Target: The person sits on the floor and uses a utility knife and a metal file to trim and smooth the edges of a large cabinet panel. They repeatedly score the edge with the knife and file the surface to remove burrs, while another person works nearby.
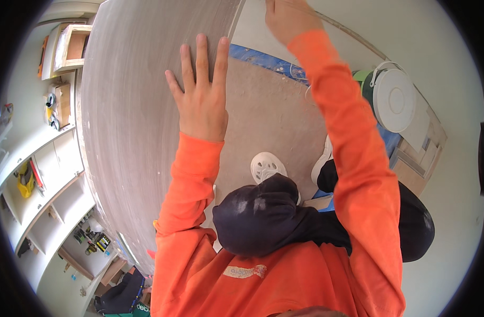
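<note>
My left hand [202, 108] lies flat, fingers spread, on a large grey-brown panel [128, 90] with a streaked surface, close to its right edge. Nothing is in that hand. At the top of the picture, my right hand [290, 20] is beyond the panel's edge, beside a pale surface. Its fingers are mostly cut off by the frame, so what they hold or touch is hidden. Both arms are stretched forward in orange sleeves.
A tub with a white lid [398, 105] is at right by the pale wall [448, 174]. Blue sheeting [266, 61] edges the dusty floor [263, 116]. My white clogs and dark trouser legs are below. Shelves [59, 211] with tools and a wooden box [73, 47] stand left.
</note>
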